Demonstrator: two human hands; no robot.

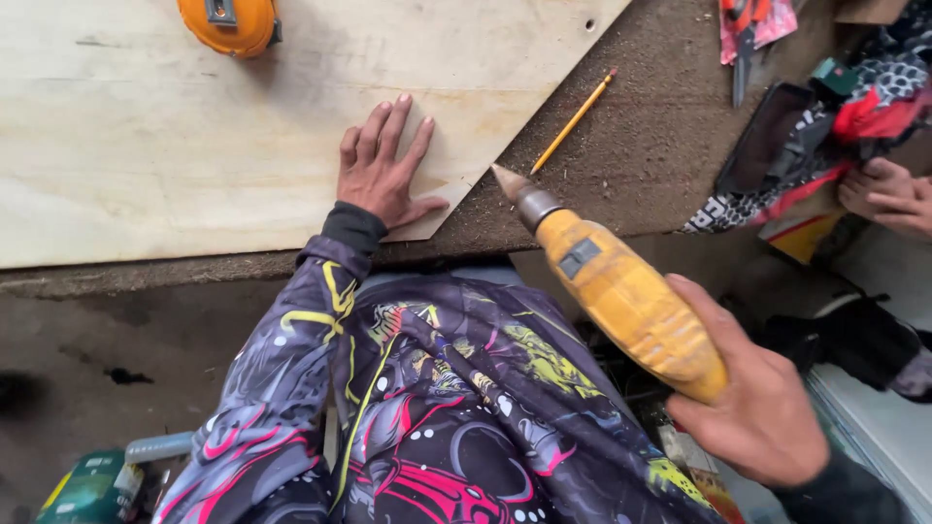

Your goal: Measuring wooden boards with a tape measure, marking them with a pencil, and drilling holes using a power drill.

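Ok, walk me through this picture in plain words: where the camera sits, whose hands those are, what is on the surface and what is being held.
There is one picture, taken by a camera worn on the person's head, looking down over their own patterned sleeves.

The left hand lies flat, fingers spread, on a pale plywood sheet with an angled cut edge. The sheet rests on a brown work surface dusted with sawdust.

The right hand grips a yellow power drill, held in the air with its tip pointing toward the corner of the sheet, not touching it.

Also on the sheet, at the top edge, is an orange tape measure. A yellow pencil lies on the surface beside the sheet.

At the far right, another person's hands show; they belong to someone else.
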